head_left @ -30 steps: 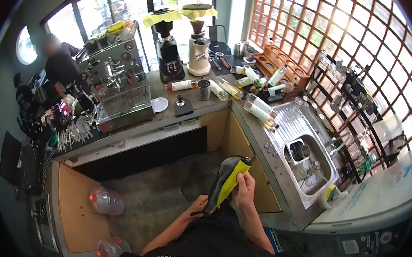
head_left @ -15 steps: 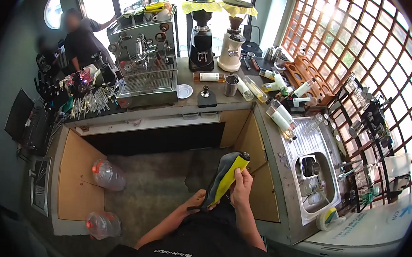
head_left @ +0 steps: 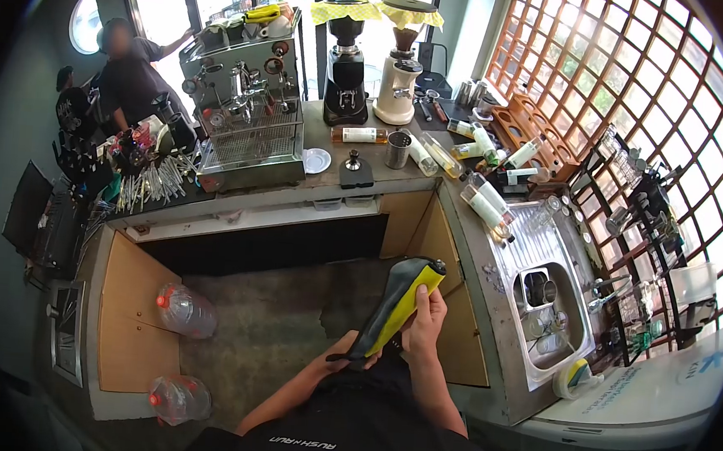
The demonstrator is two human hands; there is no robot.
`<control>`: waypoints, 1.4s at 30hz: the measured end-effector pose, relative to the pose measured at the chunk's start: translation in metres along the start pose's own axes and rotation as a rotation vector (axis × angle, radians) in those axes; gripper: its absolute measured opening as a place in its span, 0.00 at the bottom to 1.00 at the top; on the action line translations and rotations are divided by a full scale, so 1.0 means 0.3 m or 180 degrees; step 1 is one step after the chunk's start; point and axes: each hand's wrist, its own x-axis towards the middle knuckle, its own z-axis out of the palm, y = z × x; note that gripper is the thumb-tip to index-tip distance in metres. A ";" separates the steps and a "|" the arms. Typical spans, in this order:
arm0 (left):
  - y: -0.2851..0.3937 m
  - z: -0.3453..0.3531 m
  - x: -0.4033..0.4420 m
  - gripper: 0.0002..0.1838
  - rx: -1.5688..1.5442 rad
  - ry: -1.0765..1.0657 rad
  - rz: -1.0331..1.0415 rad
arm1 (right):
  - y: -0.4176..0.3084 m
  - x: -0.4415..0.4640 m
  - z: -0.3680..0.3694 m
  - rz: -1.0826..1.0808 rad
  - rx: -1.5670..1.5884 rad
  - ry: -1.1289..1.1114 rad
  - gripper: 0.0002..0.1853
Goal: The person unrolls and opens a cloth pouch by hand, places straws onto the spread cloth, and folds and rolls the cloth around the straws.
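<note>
Held up before my body is a yellow-and-grey cloth (head_left: 395, 307), folded lengthwise. It is wrapped about a long object, with a dark round end showing at the top right; I cannot tell what that object is. My right hand (head_left: 424, 320) grips the upper part, the thumb pressed on the yellow side. Lower down, my left hand (head_left: 344, 352) is closed around the bottom end, its fingers partly behind the cloth. The cloth slants up to the right, above the floor and apart from the counter.
Right of me, a steel sink (head_left: 565, 370) holds glassware. Several labelled bottles (head_left: 487, 207) lie on the counter near a wooden rack (head_left: 536, 129). An espresso machine (head_left: 244, 108) and two grinders (head_left: 396, 90) stand ahead. Large plastic bottles (head_left: 186, 310) are on the floor. A person (head_left: 141, 76) stands back left.
My view has shifted slightly, so the counter sits a little further left. The cloth's upper end has turned slightly right, and my right hand has moved a little down along it.
</note>
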 end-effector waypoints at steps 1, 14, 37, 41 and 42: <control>-0.016 -0.008 -0.001 0.23 0.0109 0.0061 0.0101 | -0.001 0.006 -0.006 -0.0005 -0.0004 -0.0018 0.14; -0.067 -0.129 -0.009 0.18 0.0450 0.0067 0.0544 | 0.027 0.029 -0.001 -0.0067 -0.0146 0.0016 0.14; -0.125 -0.174 -0.010 0.20 -0.0011 -0.0003 0.0037 | 0.119 0.072 0.003 0.0215 -0.0090 0.0318 0.13; -0.104 -0.163 0.012 0.21 0.0012 0.0082 0.0046 | 0.074 0.078 0.011 0.0193 -0.0070 0.0147 0.13; -0.101 -0.168 0.029 0.21 0.0098 0.0055 0.0063 | 0.060 0.081 0.015 0.0153 -0.0090 0.0151 0.13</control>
